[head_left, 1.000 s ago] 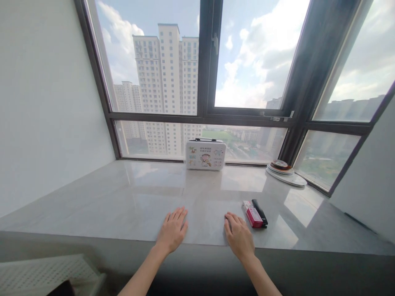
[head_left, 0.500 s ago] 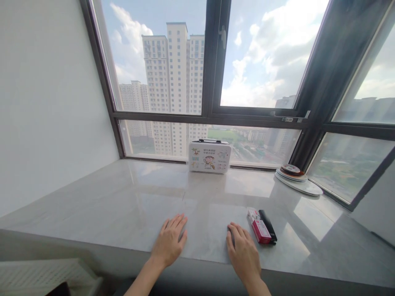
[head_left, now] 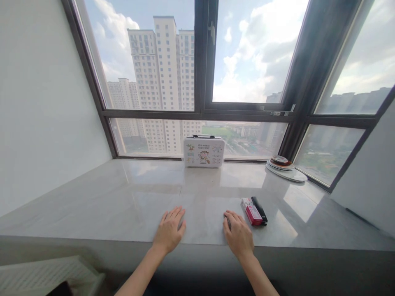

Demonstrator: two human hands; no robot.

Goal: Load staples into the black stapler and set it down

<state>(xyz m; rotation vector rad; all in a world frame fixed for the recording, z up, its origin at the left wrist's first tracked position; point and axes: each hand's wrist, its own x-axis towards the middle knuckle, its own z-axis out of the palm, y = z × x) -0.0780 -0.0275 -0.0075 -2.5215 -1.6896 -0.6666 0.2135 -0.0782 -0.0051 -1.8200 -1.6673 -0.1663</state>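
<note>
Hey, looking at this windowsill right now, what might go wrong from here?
The right hand rests just beside the pink box and black item, so a sideways move might knock them. The white case stands upright by the window and could tip if bumped. The stacked round pieces in the corner might slide apart if nudged.
</note>
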